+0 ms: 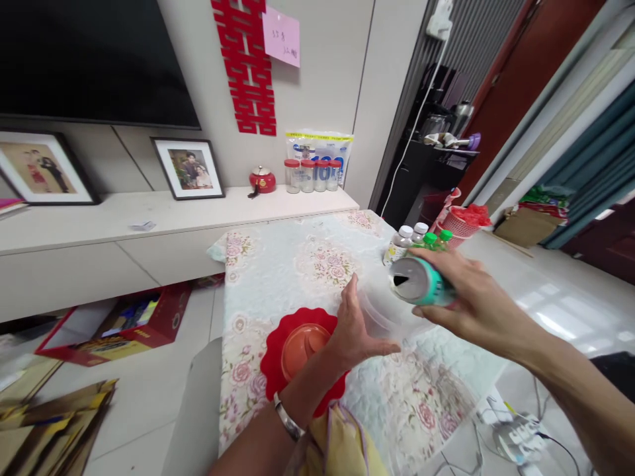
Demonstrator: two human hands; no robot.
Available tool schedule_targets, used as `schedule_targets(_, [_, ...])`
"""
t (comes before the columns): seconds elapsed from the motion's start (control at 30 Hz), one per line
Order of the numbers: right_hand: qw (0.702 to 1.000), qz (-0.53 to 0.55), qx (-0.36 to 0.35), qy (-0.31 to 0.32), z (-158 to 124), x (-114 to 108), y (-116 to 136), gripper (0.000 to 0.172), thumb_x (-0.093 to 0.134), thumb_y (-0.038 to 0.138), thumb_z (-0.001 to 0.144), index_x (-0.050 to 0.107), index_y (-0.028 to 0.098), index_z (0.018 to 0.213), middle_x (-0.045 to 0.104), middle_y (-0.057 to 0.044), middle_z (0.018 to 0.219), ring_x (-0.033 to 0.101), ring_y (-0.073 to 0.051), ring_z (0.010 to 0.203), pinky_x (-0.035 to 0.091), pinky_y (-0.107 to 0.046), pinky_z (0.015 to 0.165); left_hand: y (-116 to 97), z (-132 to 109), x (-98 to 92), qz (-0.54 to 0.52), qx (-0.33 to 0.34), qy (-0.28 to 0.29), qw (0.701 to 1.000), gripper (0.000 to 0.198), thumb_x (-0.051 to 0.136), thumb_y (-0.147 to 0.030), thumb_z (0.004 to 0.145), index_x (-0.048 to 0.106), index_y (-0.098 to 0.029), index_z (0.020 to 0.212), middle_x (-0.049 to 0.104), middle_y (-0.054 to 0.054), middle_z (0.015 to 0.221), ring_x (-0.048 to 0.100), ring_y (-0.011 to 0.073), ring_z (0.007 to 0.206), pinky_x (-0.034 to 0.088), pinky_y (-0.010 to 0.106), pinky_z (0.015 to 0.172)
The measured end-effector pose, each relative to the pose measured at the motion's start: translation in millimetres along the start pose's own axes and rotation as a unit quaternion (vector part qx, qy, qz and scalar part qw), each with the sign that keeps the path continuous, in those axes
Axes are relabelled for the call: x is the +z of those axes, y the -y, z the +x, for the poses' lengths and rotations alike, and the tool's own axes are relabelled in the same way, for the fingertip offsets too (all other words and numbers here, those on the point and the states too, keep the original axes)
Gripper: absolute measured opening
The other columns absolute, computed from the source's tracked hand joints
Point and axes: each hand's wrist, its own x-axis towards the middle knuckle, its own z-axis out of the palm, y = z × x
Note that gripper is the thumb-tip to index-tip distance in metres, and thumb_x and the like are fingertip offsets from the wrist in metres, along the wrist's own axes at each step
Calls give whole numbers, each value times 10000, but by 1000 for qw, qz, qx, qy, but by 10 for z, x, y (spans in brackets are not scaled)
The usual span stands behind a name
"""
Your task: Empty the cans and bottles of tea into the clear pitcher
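My right hand (471,301) grips a teal drink can (421,282), tipped on its side with the opened top facing left. Just below the can sits a clear plastic container (384,314) on the floral tablecloth (297,264). My left hand (357,327) rests against the container's left side, fingers stretched and thumb out along its near edge. A red scalloped plate (278,350) with an orange bowl (302,347) on it lies by my left wrist, which wears a metal bangle.
Several small bottles (414,241) with white and green caps stand beyond the can, next to a red basket (464,221). A low white shelf (149,215) holds framed photos, jars and a red teapot. Cardboard and a red box (114,324) lie on the floor left.
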Motion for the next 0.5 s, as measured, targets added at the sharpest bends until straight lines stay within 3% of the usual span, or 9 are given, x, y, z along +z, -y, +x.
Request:
schedule_targets(0.07, [997, 73, 27, -22, -204, -46, 148, 693, 685, 547, 940, 440, 327, 1550, 652, -98, 1443, 679, -344, 1219, 585, -504, 899, -144, -134, -133, -29, -4, -4, 1000, 1562, 1065, -490, 436, 131, -230, 1660, 203, 238, 1726, 178, 500, 1624, 197, 701, 1313])
schedule_targets(0.13, [989, 137, 54, -27, -421, 2, 340, 731, 690, 650, 909, 467, 369, 1545, 669, -86, 1428, 706, -367, 1195, 636, -484, 830, -339, -367, -300, -50, -10, -2, 999, 1480, 1070, -455, 466, 209, -287, 1659, 275, 191, 1721, 263, 475, 1611, 268, 695, 1301])
schedule_targets(0.23, [961, 268, 56, 25, -676, 268, 665, 833, 825, 527, 817, 453, 446, 1558, 682, -59, 1413, 730, -378, 1149, 663, -478, 822, -612, -812, -538, -76, -50, 99, 991, 1343, 1070, -335, 516, 322, -424, 1628, 449, 80, 1662, 406, 391, 1570, 340, 644, 1298])
schedule_targets(0.3, [935, 340, 88, 59, -766, 528, 870, 833, 855, 414, 789, 488, 466, 1536, 685, -52, 1407, 717, -374, 1183, 656, -497, 904, -708, -1073, -658, -74, -89, 119, 986, 1222, 1030, -306, 611, 356, -465, 1618, 522, 52, 1619, 481, 364, 1529, 386, 616, 1281])
schedule_targets(0.37, [913, 379, 116, 99, -803, 804, 1036, 863, 865, 328, 740, 523, 415, 1528, 666, -76, 1435, 678, -386, 1260, 619, -537, 1012, -726, -1247, -743, -54, -119, 96, 987, 1128, 1023, -324, 609, 455, -461, 1573, 580, 47, 1576, 537, 383, 1482, 435, 617, 1247])
schedule_targets(0.5, [899, 414, 113, 84, -814, 1281, 1255, 858, 811, 272, 686, 543, 357, 1497, 671, -99, 1423, 675, -367, 1274, 614, -536, 1021, -668, -1359, -833, -19, -137, 34, 990, 1013, 962, -192, 579, 583, -472, 1476, 644, 7, 1520, 604, 396, 1415, 482, 615, 1204])
